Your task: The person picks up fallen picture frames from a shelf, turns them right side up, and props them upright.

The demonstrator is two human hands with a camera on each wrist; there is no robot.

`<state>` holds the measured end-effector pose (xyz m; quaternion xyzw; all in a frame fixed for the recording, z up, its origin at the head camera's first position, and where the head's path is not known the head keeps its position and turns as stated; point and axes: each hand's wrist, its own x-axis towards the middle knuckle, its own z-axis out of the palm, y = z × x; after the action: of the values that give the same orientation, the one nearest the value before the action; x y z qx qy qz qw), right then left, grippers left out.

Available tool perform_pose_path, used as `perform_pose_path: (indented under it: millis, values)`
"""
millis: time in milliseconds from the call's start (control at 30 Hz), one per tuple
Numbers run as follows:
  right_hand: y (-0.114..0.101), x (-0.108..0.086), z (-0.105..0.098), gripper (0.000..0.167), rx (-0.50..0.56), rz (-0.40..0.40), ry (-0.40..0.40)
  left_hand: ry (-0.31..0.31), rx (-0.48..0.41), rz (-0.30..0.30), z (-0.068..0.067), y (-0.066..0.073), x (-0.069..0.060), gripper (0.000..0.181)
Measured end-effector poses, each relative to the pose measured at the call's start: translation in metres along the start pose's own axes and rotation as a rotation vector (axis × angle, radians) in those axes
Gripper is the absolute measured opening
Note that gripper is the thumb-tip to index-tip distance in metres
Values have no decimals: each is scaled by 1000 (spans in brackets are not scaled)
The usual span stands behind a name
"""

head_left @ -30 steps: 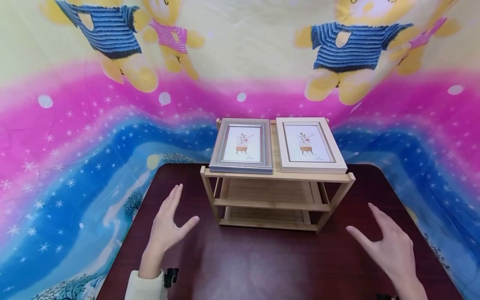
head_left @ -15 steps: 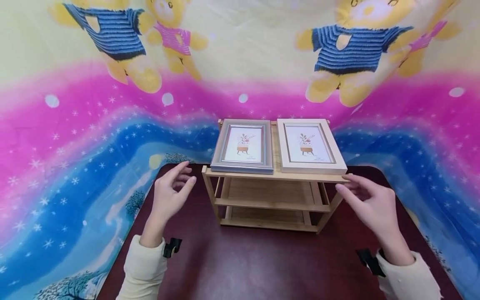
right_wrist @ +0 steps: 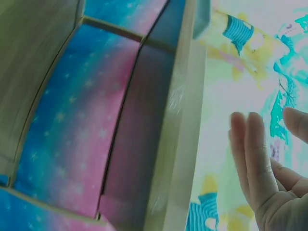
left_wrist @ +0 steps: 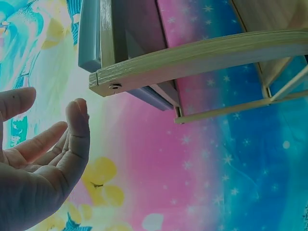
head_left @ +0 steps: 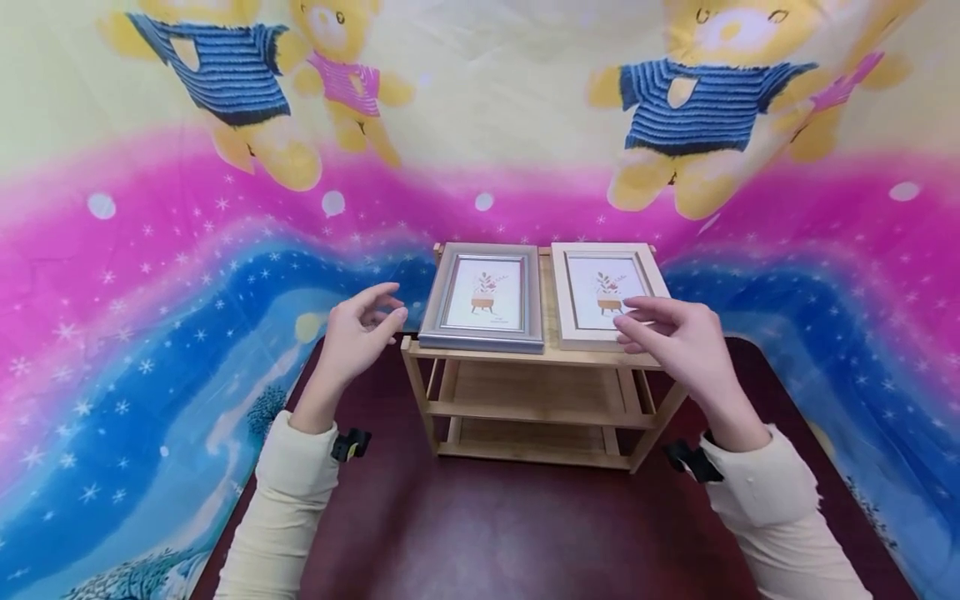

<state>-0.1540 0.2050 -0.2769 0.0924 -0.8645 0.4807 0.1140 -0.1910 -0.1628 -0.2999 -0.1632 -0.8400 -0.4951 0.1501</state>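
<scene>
Left hand (head_left: 360,331) and right hand (head_left: 681,337), loosely bent, hold nothing; I'd meet the white frame (head_left: 565,300) from five o'clock, sparing its picture (head_left: 600,286).

2 pic frames (head_left: 482,292) (head_left: 592,287), 1 rack (head_left: 536,414) w/ 3 shelves (head_left: 550,317) (head_left: 540,385) (head_left: 532,433), 2 hands (head_left: 358,335) (head_left: 684,340), 1 tbl (head_left: 510,533)

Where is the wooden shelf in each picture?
Head: the wooden shelf stands near the centre.
Left wrist: wooden shelf across the top, reaching the right edge.
Right wrist: wooden shelf fills much of the left and middle.
Shared landmark: the patterned cloth, pink and blue.
</scene>
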Motion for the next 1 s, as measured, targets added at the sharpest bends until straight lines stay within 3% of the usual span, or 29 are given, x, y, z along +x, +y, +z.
perform_pose_path:
  millis: [433,567,767,1000]
  values:
    - [-15,44,40,55,136,66,-126,-131,36,-164,6,-2,39,52]
    - [-20,55,51,64,129,106,-170,-174,20,-217,8,-4,49,55]
    - [-25,66,64,75,13,142,-209,-235,-4,-291,13,-13,58,60]
    - [-28,74,78,71,-117,76,-210,-319,-2,-348,19,-16,70,60]
